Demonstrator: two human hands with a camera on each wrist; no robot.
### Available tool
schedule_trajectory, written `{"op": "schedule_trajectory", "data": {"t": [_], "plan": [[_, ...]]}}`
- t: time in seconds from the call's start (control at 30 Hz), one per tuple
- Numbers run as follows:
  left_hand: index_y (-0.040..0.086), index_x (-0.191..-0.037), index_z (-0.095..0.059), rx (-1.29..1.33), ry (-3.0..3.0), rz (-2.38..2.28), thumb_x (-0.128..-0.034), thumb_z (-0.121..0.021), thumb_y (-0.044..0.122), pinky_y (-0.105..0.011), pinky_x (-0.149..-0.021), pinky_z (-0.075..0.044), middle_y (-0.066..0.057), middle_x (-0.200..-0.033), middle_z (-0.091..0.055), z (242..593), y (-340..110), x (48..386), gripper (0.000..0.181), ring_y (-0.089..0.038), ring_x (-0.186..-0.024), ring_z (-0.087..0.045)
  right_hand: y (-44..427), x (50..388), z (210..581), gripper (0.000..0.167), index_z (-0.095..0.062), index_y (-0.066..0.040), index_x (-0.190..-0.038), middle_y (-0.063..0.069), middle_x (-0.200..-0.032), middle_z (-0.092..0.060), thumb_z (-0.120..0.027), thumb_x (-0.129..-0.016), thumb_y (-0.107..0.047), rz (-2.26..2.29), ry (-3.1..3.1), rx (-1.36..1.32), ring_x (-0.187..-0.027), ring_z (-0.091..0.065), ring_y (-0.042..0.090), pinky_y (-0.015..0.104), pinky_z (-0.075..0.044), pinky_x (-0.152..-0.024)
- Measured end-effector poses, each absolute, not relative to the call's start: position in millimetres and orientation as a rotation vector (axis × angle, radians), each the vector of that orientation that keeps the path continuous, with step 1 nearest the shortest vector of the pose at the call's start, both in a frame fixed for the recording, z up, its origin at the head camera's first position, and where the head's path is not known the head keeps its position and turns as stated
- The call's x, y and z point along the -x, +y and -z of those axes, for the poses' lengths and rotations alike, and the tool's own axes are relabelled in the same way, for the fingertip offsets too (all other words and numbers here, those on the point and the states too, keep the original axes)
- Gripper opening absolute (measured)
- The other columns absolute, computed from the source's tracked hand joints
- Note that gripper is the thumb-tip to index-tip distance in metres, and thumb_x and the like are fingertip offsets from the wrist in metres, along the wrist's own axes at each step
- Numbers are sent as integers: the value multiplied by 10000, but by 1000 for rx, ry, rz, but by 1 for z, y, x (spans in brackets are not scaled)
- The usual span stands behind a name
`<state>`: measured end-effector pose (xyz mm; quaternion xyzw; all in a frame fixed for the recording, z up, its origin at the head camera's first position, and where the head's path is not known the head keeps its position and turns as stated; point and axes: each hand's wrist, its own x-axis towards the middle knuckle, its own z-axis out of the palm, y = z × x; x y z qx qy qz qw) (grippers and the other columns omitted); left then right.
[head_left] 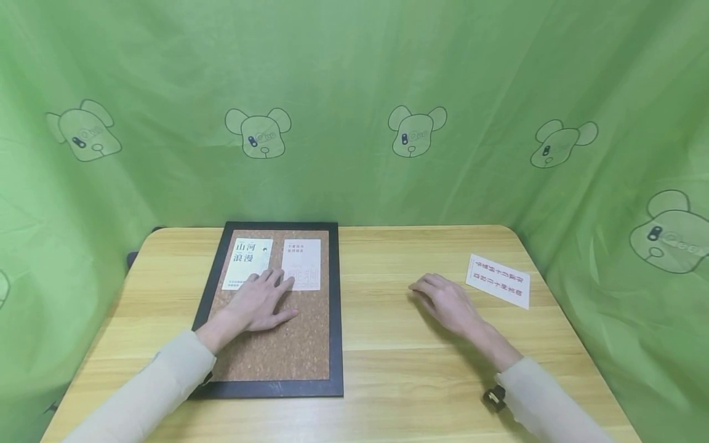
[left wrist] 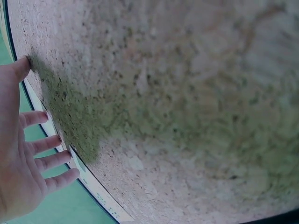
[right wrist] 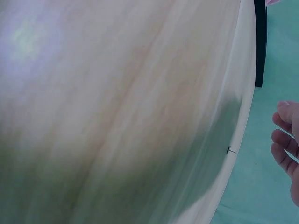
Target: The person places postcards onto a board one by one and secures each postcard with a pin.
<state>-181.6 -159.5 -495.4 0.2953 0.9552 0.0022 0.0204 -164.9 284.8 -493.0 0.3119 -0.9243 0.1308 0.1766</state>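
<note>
My left hand point(head_left: 259, 303) lies with spread fingers on a cork board point(head_left: 277, 351) in a black frame. Its fingertips rest at the lower edges of two cards on the board, a pale card point(head_left: 252, 255) with dark characters and a pinkish card point(head_left: 301, 258) beside it. In the left wrist view the left hand point(left wrist: 28, 149) has straight fingers, with the thumb on the cork point(left wrist: 163, 93). Right of the board, my right hand point(head_left: 447, 303) is over the wooden table with loosely bent fingers and nothing visible in them; the right wrist view shows this hand point(right wrist: 287, 144) only partly.
A white card point(head_left: 498, 281) with red characters lies tilted on the table point(head_left: 388, 369), right of my right hand. A green curtain point(head_left: 343, 74) with bear-head drawings surrounds the back and sides. One tiny dark object point(right wrist: 229, 150) shows on the table in the right wrist view.
</note>
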Motion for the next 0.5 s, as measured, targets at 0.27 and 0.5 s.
{"op": "schedule_trajectory", "data": {"t": [0.27, 0.5], "plan": [[106, -1547, -521, -909, 2961, 1, -993, -517, 699, -628, -1108, -509, -245, -1552, -532, 496, -159, 182, 812, -465, -1429, -533, 280, 167, 489, 202, -775, -86, -1068, 59, -1004, -785, -818, -876, -39, -394, -2630, -874, -927, -748, 216, 378, -652, -833], [108, -1548, -519, -917, 2962, 19, -994, -515, 697, -619, -1101, -517, -239, -1549, -534, 495, -159, 182, 809, -455, -1426, -535, 278, 169, 490, 232, -773, -65, -1125, 74, -1023, -786, -797, -896, -44, -371, -2620, -893, -921, -753, 227, 387, -651, -834]]}}
